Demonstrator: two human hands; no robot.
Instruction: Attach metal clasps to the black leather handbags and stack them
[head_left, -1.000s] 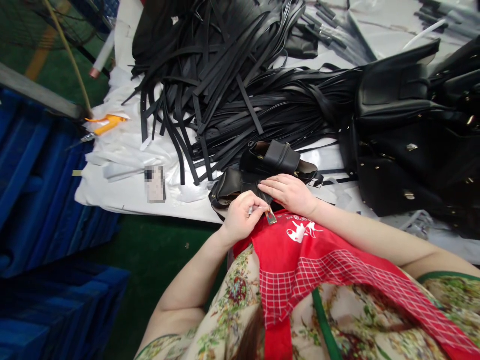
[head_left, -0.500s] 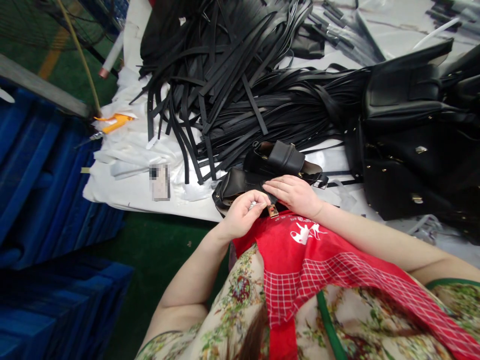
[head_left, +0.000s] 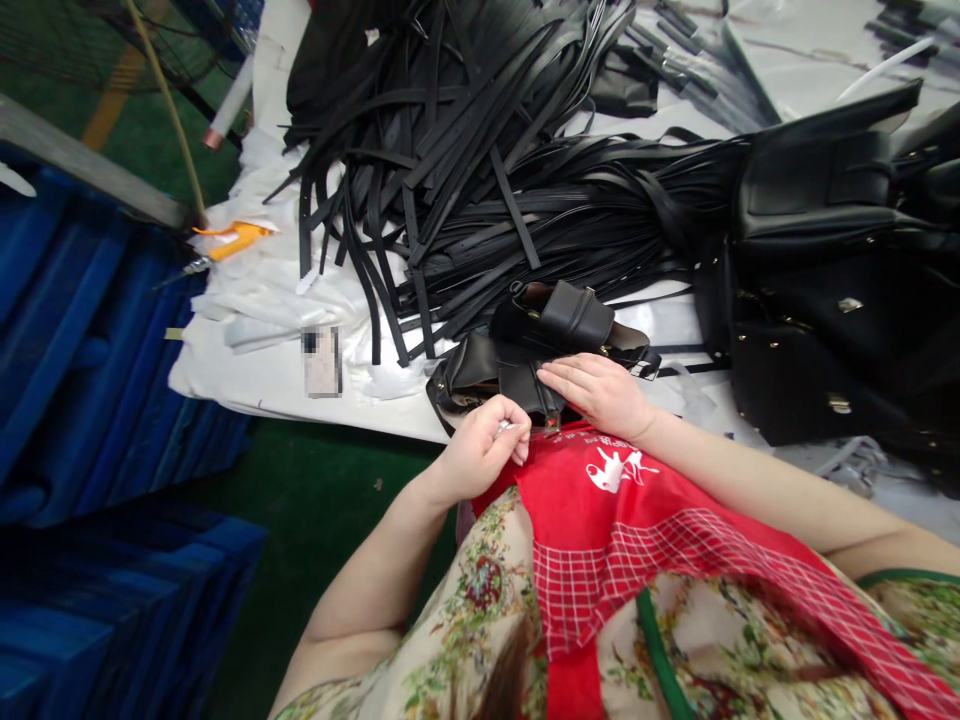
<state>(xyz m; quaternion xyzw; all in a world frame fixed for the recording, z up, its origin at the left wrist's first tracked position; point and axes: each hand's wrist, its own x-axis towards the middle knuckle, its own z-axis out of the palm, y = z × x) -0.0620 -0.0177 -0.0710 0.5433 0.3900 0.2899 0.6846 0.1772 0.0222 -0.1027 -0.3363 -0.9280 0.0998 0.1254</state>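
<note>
Against my body, at the table's front edge, lies a small black bag with a strap-like flap. Stretched nearly straight, the fingers of my right hand rest on the right part of this bag; the thumb is hidden. My left hand is curled closed just in front of the bag's left part. A small whitish bit shows between its fingers, too little to name. Metal hardware sits at the flap's lower end. Right behind is another black leather piece with a buckle.
A big heap of black straps covers the back of the table. Several larger black bags lie at right. A phone and orange-handled tool lie left. Blue pallets stand beside the table.
My left hand has drawn back from the metal hardware, down and to the left. The hardware has tipped and shows less. My right hand stays on the bag.
</note>
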